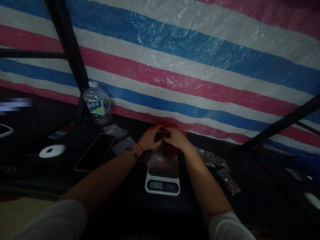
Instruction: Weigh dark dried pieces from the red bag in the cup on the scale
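Head view, only one there is. Dim light.

My left hand (149, 139) and right hand (176, 138) are together over a red bowl (183, 132) at the far side of the table (125, 196), fingertips meeting in the middle. Both sets of fingers are curled narrow around a small dark clump (163, 135) pinched between them. The clump reads dark brown, lumpy; too dim and small to tell what it is. Only the bowl's red rim shows, the rest is behind my hands.

Just below my hands, nearer me: a small white kitchen scale (162, 181) with a grey glossy platter and a lit display; digits are unreadable. A clear packet seems to lie on the platter; can't be sure.

Right of the scale: a row of small clear bags (225, 175) with brownish contents, lying flat, near each other.

Left of the scale: a phone (95, 152) face up with its screen dark, empty clear bags (116, 130) beyond it, a water bottle (97, 103) upright against the striped tarp (190, 60), and a white round device (52, 150) further left.

Red string and bead bracelet on my left wrist.
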The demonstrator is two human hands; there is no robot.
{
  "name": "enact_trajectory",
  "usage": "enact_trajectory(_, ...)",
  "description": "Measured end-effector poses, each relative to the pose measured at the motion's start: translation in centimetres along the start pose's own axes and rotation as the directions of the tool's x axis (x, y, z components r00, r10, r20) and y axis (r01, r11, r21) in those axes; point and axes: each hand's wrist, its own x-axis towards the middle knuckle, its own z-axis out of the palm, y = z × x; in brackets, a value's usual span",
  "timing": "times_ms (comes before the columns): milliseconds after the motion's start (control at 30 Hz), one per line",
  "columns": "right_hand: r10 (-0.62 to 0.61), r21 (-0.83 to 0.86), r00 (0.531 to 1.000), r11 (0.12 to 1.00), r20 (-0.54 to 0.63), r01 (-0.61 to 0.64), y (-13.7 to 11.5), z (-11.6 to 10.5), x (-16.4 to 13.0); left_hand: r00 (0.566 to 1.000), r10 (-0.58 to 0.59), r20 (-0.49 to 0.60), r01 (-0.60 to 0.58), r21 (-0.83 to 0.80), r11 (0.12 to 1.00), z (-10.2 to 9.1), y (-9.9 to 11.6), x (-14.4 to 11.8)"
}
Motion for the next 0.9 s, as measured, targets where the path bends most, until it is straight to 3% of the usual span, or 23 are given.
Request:
enact_trajectory(100,-0.032,-0.02,0.997,0.999,0.069,0.033,-1.1,-1.5,-0.9,0.99,0.034,-0.139,-0.034,-0.002,0.999,-1.3,0.2,0.6)
enact_trajectory(200,-0.044,-0.051,0.981,0.997,0.188,0.055,-2.7,-2.4,-2.0,0.974,-0.045,-0.223,0.042,-0.019,0.999,-3.3,0.6,1.8)
enact_trajectory(267,-0.044,-0.074,0.961,0.995,0.273,0.066,-3.7,-2.5,-2.6,0.98,-0.129,-0.153,0.12,-0.065,0.991,-5.1,1.2,2.7)
enact_trajectory(333,-0.038,-0.105,0.938,0.991,0.345,0.078,-4.6,-2.3,-3.0,0.986,-0.146,0.085,0.155,-0.108,0.982,-6.8,2.1,3.1)
enact_trajectory(367,-0.028,-0.125,0.924,0.989,0.381,0.081,-5.0,-2.0,-3.1,0.953,-0.129,0.273,0.167,-0.12,0.979,-7.6,2.6,3.0)
enact_trajectory(400,-0.011,-0.145,0.911,0.986,0.413,0.078,-5.2,-1.8,-3.1,0.895,-0.111,0.433,0.182,-0.126,0.975,-8.2,3.1,2.7)
enact_trajectory(433,0.007,-0.161,0.896,0.984,0.444,0.072,-5.4,-1.6,-3.1,0.835,-0.093,0.543,0.188,-0.123,0.974,-8.7,3.5,2.2)
enact_trajectory(467,0.026,-0.174,0.881,0.983,0.472,0.064,-5.6,-1.4,-3.1,0.804,-0.081,0.589,0.182,-0.113,0.977,-9.0,3.9,1.6)
enact_trajectory(600,0.028,-0.149,0.875,0.988,0.483,0.051,-5.2,-1.4,-3.1,0.783,-0.098,0.614,0.156,-0.041,0.987,-8.8,4.1,-1.8)
enact_trajectory(800,0.01,-0.139,0.945,0.99,0.328,0.038,-3.1,-3.3,-3.6,0.808,-0.138,0.573,0.092,0.109,0.99,-7.5,3.5,-5.1)
enact_trajectory(900,0.027,-0.108,0.963,0.994,0.268,0.002,-4.0,-4.7,-4.3,0.831,-0.158,0.533,0.103,0.132,0.986,-7.0,3.4,-5.6)
